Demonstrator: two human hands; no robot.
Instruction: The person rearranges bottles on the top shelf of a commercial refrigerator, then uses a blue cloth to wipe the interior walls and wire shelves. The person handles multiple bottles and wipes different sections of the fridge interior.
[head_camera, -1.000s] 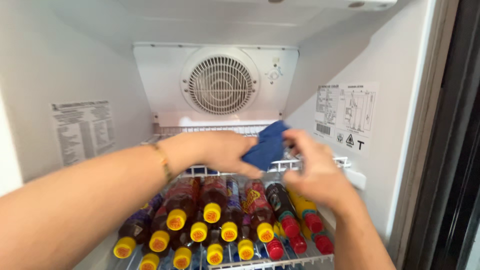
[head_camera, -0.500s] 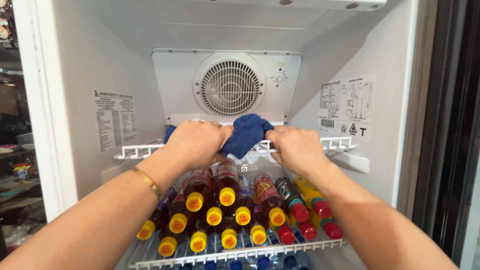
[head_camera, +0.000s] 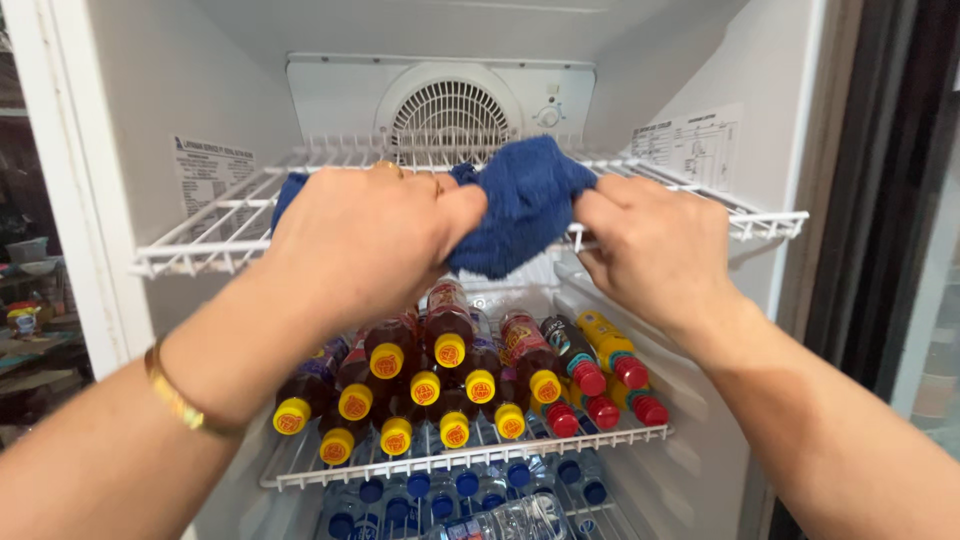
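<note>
We grip a blue cloth between both hands, left hand and right hand each closed on an end, bunching it for a firm hold. It sits at the front of the wire shelf; bottles lie below our grip.

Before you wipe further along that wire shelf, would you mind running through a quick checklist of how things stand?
1. Left hand grips the blue cloth: ok.
2. Right hand grips the cloth too: ok.
3. Cloth lies on the white wire shelf: ok.
4. Shelf seated on its side supports: cannot tell.
5. Bottles on the rack below are lying in rows, capped: ok.
6. Fan grille at the back is free of the cloth: ok.
</note>
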